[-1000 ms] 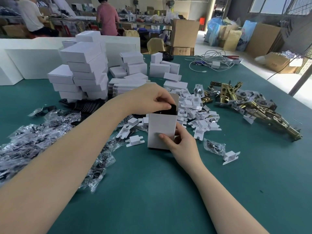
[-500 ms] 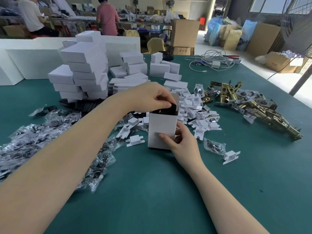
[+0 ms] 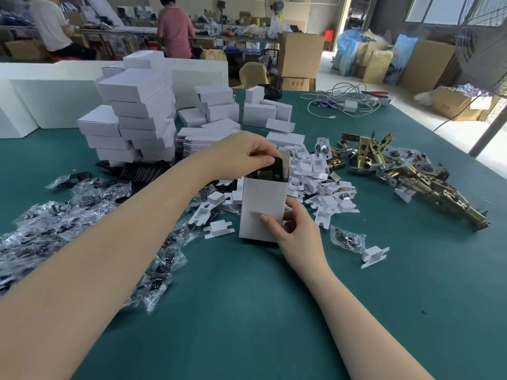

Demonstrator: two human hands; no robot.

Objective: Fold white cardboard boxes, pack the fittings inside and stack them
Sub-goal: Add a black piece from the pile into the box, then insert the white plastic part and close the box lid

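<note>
A white cardboard box stands on end on the green table, its top open. My right hand grips its lower right side, thumb across the front face. My left hand reaches over the open top and pinches a black fitting that sticks partly out of the box. A tall stack of closed white boxes stands at the back left.
Clear bags of small parts lie at the left, white cardboard inserts behind the box, brass latch fittings at the right. Flat box blanks and cables sit farther back. Two people work at a far bench.
The black fitting shows a little more above the box's open top than before. The box and both hands have hardly moved.
</note>
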